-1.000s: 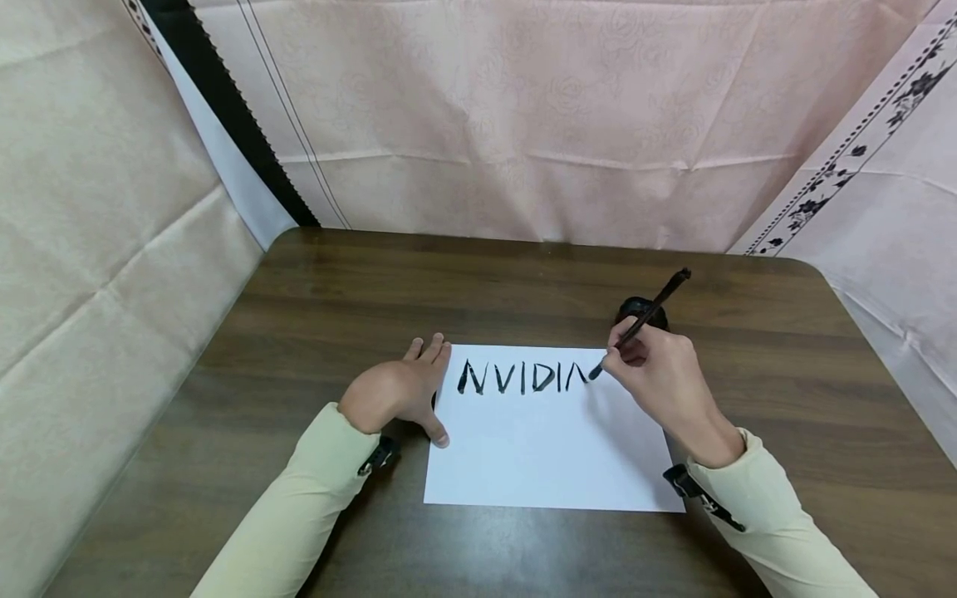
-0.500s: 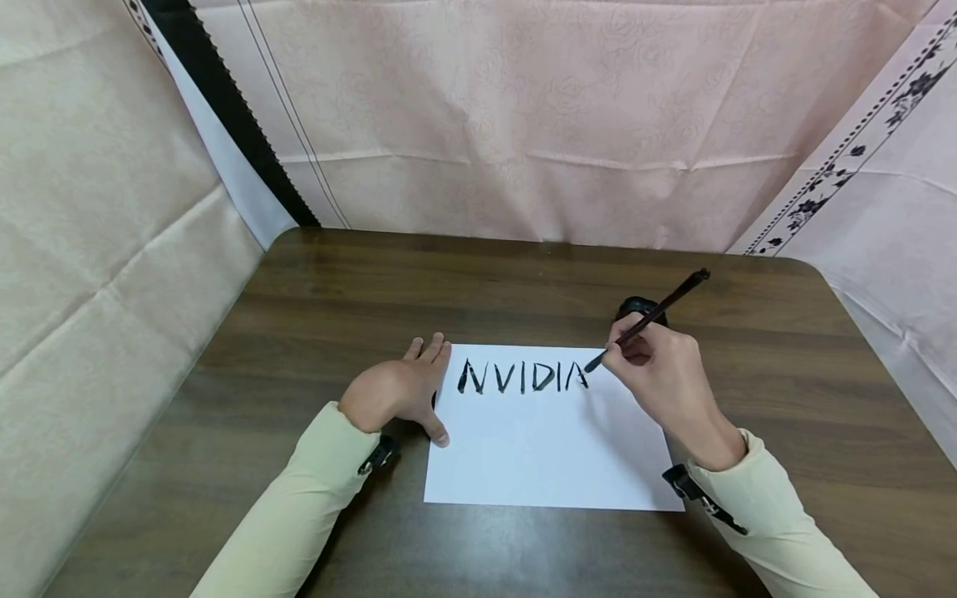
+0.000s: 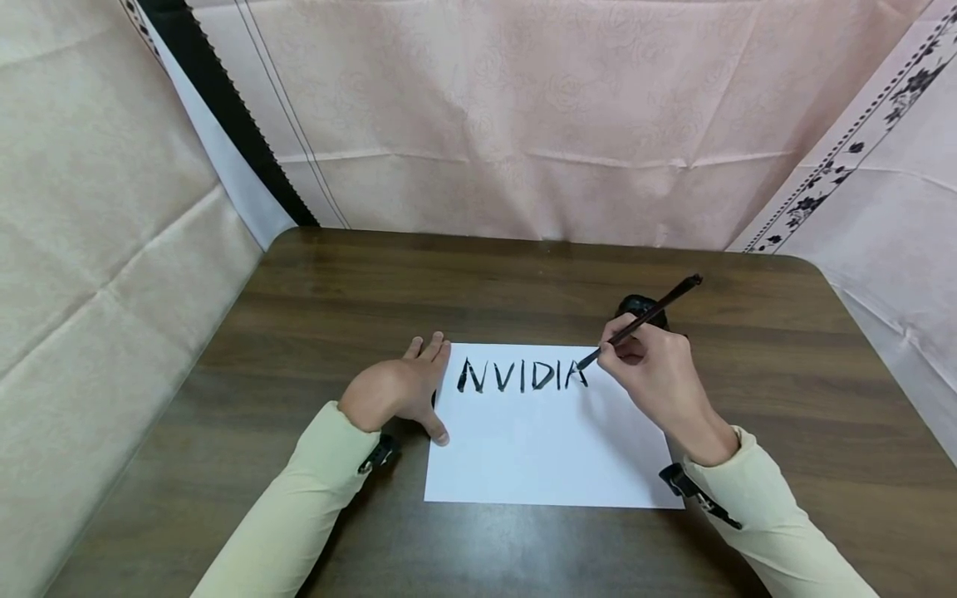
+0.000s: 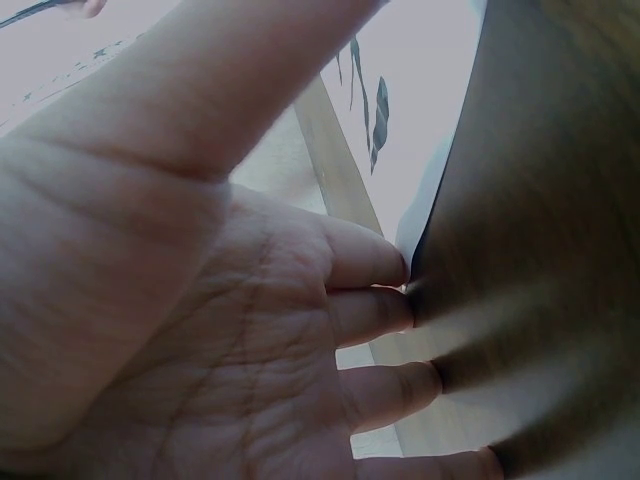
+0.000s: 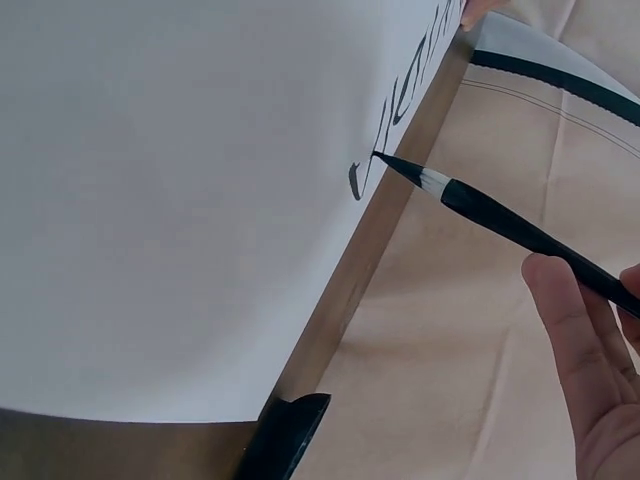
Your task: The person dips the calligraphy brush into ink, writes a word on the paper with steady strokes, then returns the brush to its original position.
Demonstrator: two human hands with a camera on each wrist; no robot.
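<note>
A white sheet of paper [image 3: 546, 457] lies on the table with black lettering [image 3: 522, 376] reading "NVIDIA" along its upper part. My right hand [image 3: 661, 378] pinches a slim black writing brush [image 5: 495, 215] between thumb and fingers. The brush slants up to the right, and its dark pointed tip is right at the last letter, the A. In the right wrist view a pale band shows above the black bristles. My left hand [image 3: 404, 386] rests at the paper's left edge, fingers spread, thumb over the sheet. In the left wrist view its straight fingers [image 4: 390, 393] reach down to the tabletop.
Just behind the right hand stands a rounded black object [image 3: 635, 306], partly hidden by hand and brush. The brown wooden table [image 3: 486, 282] has rounded far corners. Pale patterned cloth [image 3: 523, 124] hangs behind it and at both sides.
The brush lifted from the foot of the A's right stroke, then its tip moved left to the letter's middle. That stroke's lower end now shows. The left hand has stayed in place.
</note>
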